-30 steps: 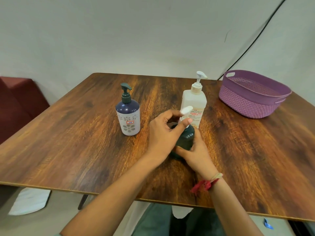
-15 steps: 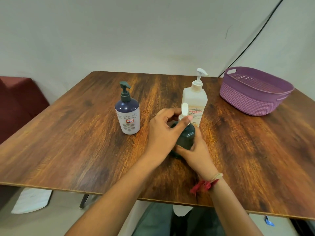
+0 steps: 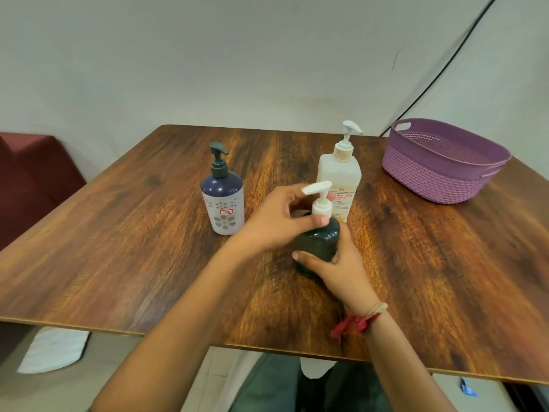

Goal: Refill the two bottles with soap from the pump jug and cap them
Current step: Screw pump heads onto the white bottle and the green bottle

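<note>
Two hands on dark bottle (image 3: 322,243), mid-surface (image 3: 118,248), before jug (image 3: 338,173): left hand (image 3: 273,224) fingers pinch pump cap (image 3: 320,205); right hand (image 3: 341,266) fingers wrap body. Step, likely: twisting pump cap. Next: steady body, turn.

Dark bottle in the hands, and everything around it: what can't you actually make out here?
All in the head view:
Dark bottle: lower part covered by the right hand; soap level hidden by its opaque wall.
White pump: how far its collar is screwed on, covered by the left hand.
Pump jug: label print too small, partly behind the white pump.
Purple basket: floor hidden by its near wall.
</note>
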